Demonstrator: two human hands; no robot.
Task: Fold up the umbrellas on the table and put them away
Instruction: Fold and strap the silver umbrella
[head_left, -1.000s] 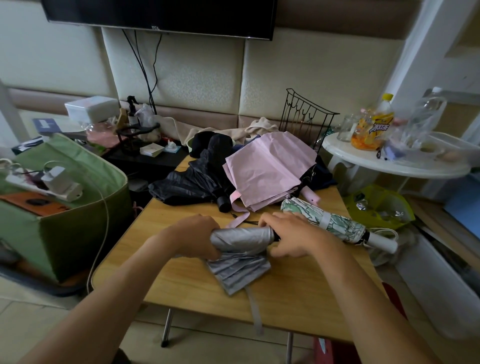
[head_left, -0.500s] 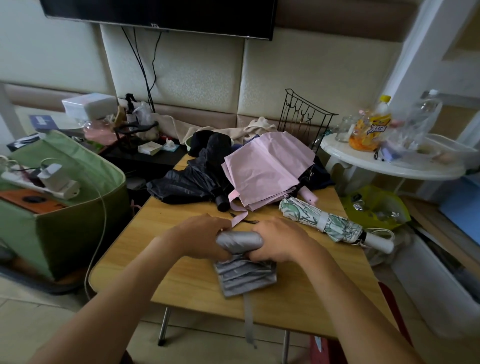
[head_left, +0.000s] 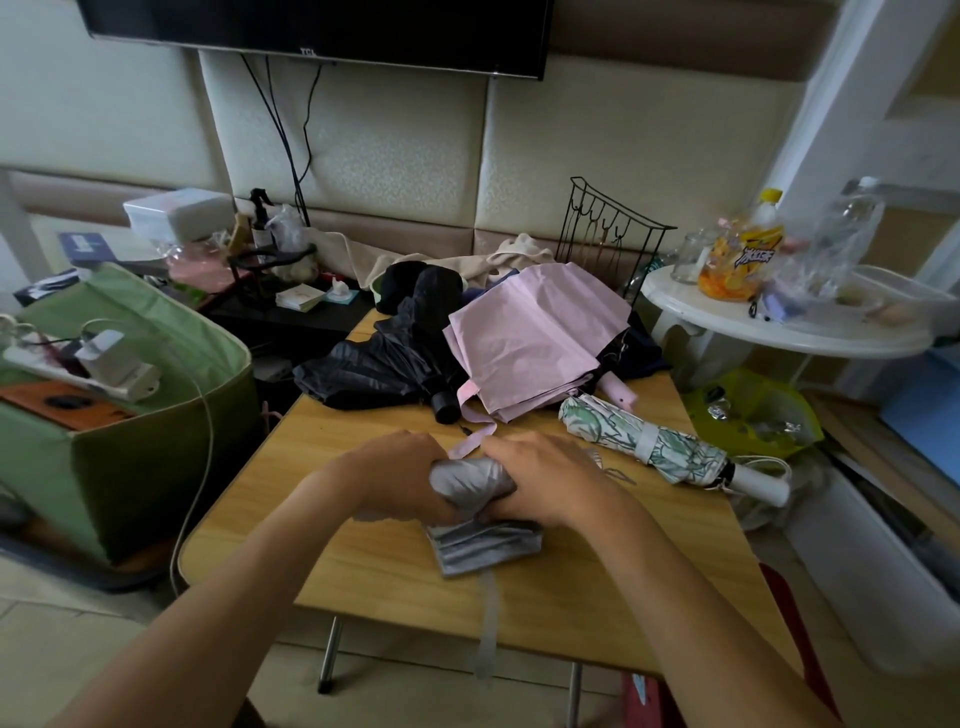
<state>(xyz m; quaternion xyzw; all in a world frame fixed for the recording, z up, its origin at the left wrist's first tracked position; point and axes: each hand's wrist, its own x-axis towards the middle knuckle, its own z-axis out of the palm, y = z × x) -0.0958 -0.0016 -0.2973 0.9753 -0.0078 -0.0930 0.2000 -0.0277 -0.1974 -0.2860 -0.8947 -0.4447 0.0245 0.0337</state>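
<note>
Step in hand: rolling the canopy of the silver umbrella (head_left: 467, 486), which lies at the 6 o'clock side of the wooden worktop (head_left: 597, 587), near its front edge. The left hand (head_left: 402, 478) grips the left end of the bundle with fingers curled round it, and the right hand (head_left: 540, 480) grips the right end the same way; the 2 hands sit close together with a short stretch of rolled fabric showing between them. A flap of pleated silver fabric (head_left: 485, 545) lies loose below the hands, and the closing strap (head_left: 488, 631) hangs over the worktop edge at 6 o'clock, so the roll is judged unfinished. The next move calls for gathering the loose pleats into the roll, then bringing the strap round the bundle to fasten it. 1 umbrella is already strapped: the leaf-print umbrella (head_left: 654, 447) at 3 o'clock. 2 remain loose: the pink umbrella (head_left: 530, 343) at 12 o'clock and the black umbrella (head_left: 374, 369) at 11 o'clock. Hidden or unclear: the fingertips of both hands are tucked under the bundle, the silver umbrella's handle is covered, and a dark item under the pink umbrella cannot be identified.
</note>
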